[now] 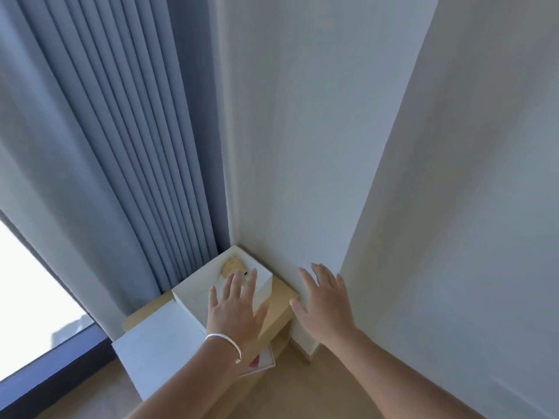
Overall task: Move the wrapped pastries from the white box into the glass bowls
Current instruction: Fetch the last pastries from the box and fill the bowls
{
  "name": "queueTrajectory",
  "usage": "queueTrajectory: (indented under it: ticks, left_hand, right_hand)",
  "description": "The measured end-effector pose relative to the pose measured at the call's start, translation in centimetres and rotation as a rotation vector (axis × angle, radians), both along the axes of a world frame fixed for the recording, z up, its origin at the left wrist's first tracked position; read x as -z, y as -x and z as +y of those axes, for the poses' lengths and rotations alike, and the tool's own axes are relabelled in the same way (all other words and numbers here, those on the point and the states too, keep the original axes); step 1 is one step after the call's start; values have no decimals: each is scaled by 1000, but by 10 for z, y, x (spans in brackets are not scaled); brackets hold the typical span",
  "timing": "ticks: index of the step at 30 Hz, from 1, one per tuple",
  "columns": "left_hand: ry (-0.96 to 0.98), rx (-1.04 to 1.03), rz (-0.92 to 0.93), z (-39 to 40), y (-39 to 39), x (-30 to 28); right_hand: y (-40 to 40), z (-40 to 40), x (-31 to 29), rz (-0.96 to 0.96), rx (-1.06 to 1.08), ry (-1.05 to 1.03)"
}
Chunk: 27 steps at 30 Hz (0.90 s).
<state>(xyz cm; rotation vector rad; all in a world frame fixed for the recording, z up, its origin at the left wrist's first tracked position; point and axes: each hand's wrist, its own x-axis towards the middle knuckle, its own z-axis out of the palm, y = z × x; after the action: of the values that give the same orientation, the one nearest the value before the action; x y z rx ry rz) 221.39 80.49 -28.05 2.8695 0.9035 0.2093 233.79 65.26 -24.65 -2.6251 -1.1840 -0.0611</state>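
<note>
White cardboard, the white box (193, 293) sits open on a wooden stand (279, 300) in the corner, with one wrapped pastry (232, 266) at its 12 o'clock end. The left hand (236, 309), a silver bracelet (225, 343) on its wrist, hovers over the box with fingers spread, grasping nothing. At 3 o'clock the right hand (325, 303) is likewise splayed and empty.

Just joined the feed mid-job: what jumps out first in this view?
Two open hands reach forward with spread fingers: the left hand, with a silver bracelet at the wrist, hovers over an open white box, and the right hand is beside it near the wall. The box sits on a small wooden table in the corner by grey-blue curtains, with a pale wrapped pastry inside. No glass bowls show.
</note>
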Motion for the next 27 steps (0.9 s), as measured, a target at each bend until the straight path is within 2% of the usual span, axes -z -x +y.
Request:
queueTrajectory:
  ticks: [8, 14, 27]
  left_hand:
    - [21, -231, 2, 31, -74, -14]
    - [72, -352, -15, 61, -92, -10]
    - [365, -446, 87, 164, -100, 94]
  right_hand:
    - [-111, 69, -1, -1, -263, 17]
    - [-142, 124, 11, -3, -389, 25]
    - [-165, 264, 85, 13, -556, 277]
